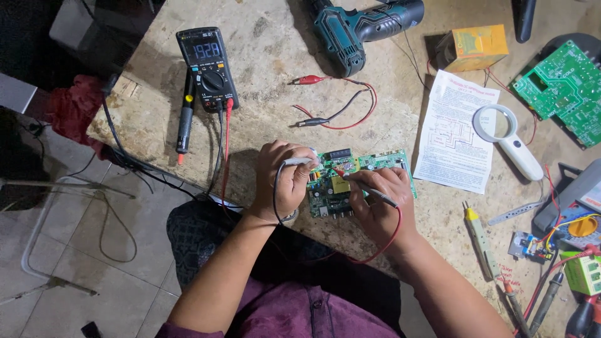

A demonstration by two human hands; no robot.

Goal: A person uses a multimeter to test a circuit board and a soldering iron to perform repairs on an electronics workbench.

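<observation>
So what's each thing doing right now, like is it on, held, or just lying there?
Multimeter: on, screen lit.
Black probe: held in left hand, tip on circuit board.
Red probe: held in right hand, tip on board.
Cordless drill: lying idle.
Clip leads: lying unconnected.
Magnifying glass: lying on paper sheet.

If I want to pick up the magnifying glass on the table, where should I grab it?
Probably by the white handle of the magnifying glass. It lies flat, round lens up by the printed paper sheet, handle pointing toward the lower right. Come from above at that handle end: it is long and narrow, good for fingers to wrap, and the wooden table beside it looks bare. That keeps fingers off the lens.
</observation>
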